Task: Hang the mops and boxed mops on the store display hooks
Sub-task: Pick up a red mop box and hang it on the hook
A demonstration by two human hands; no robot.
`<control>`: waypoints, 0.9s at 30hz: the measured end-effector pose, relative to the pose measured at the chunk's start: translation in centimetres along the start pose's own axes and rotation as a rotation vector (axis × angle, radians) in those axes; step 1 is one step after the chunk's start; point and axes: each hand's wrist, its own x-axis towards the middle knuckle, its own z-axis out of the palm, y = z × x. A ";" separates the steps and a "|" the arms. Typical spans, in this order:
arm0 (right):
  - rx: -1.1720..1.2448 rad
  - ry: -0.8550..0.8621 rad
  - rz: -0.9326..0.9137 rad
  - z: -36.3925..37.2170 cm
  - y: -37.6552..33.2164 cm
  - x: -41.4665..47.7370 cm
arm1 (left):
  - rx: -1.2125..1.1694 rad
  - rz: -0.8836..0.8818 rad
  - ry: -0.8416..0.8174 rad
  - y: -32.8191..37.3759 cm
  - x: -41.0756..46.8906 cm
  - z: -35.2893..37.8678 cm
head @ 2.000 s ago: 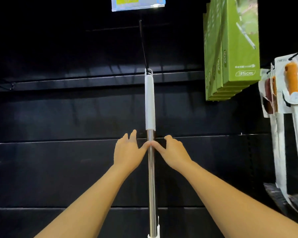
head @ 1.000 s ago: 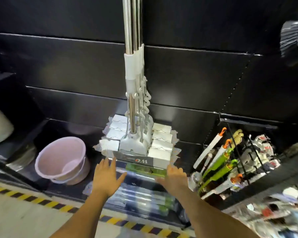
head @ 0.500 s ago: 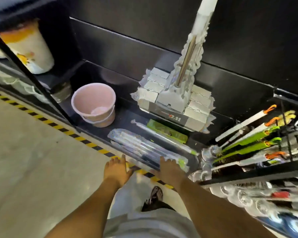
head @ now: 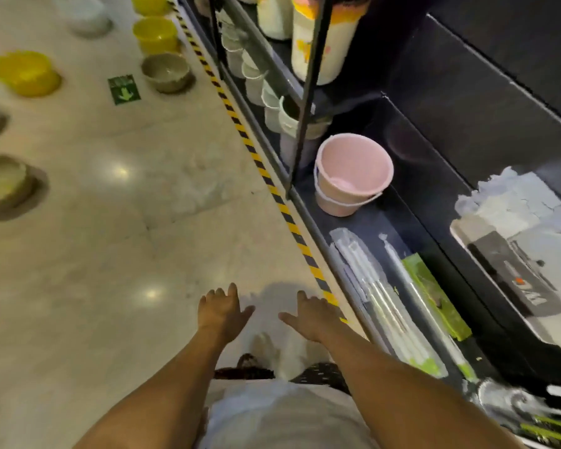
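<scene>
Both hands are empty right now, fingers spread: left hand [head: 222, 314] and right hand [head: 311, 314] hover over the floor. The plastic-wrapped mops [head: 379, 303] lie flat on the bottom shelf [head: 399, 215], just right of the right hand, with a green-carded mop [head: 434, 296] beside them. My worry: that wrap looks slick and the sticks are long, so lifting from one end could swing the far tip into the pink bucket [head: 350, 175] or the black shelf post [head: 308, 92]. Also, yellow basins [head: 26, 72] and grey bowls [head: 167, 72] sit out on the floor to the left, easy to kick when stepping back.
</scene>
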 end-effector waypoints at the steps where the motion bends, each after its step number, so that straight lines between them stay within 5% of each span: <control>1: -0.036 -0.008 -0.030 -0.2 -2.1 0.6 | -0.032 -0.047 0.011 -2.0 -0.3 -0.1; 10: -0.320 -0.075 -0.403 -0.2 -19.1 3.0 | -0.346 -0.546 0.009 -16.3 -6.5 1.9; 27: -0.912 -0.211 -0.873 -0.4 -45.4 9.9 | -0.800 -1.200 -0.005 -29.0 -8.6 2.2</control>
